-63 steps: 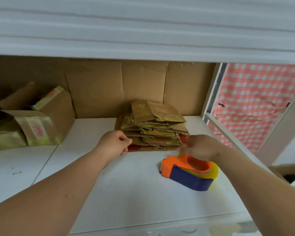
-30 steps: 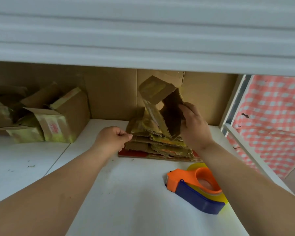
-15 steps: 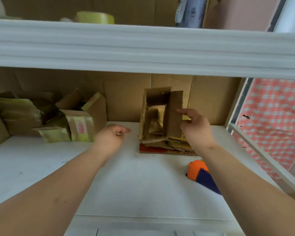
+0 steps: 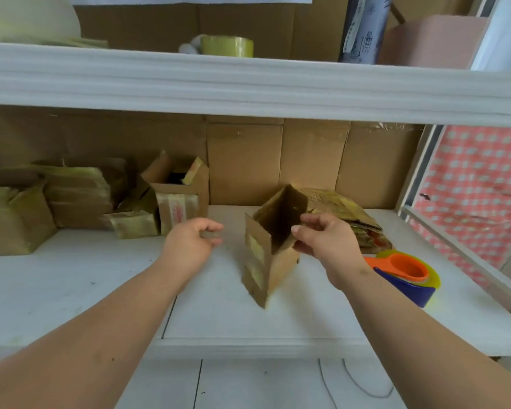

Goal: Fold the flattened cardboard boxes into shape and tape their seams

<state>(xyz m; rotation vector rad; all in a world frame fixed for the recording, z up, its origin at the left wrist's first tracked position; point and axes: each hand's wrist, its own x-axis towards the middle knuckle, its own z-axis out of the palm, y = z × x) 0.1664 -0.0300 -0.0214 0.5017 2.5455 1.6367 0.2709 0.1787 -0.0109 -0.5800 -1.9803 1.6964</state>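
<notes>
My right hand [image 4: 326, 240] pinches the right wall of a small brown cardboard box [image 4: 267, 255], which hangs opened into a tube above the white shelf [image 4: 101, 284], its open end facing up and away. My left hand [image 4: 191, 243] hovers just left of the box with fingers loosely curled, holding nothing. Behind my right hand lies the stack of flattened boxes [image 4: 345, 214]. An orange and blue tape dispenser [image 4: 404, 276] with yellowish tape rests on the shelf at the right.
Several folded and taped boxes [image 4: 171, 202] crowd the shelf's left back. Cardboard sheets [image 4: 278, 160] line the rear wall. The upper shelf [image 4: 248, 84] overhangs, carrying a roll of tape [image 4: 227, 45]. A red checked cloth [image 4: 478, 196] hangs at right.
My right hand lifted a flattened box off the stack, pulled it toward me and it opened into a tube. My left hand stayed near the middle. The view tilted up.
</notes>
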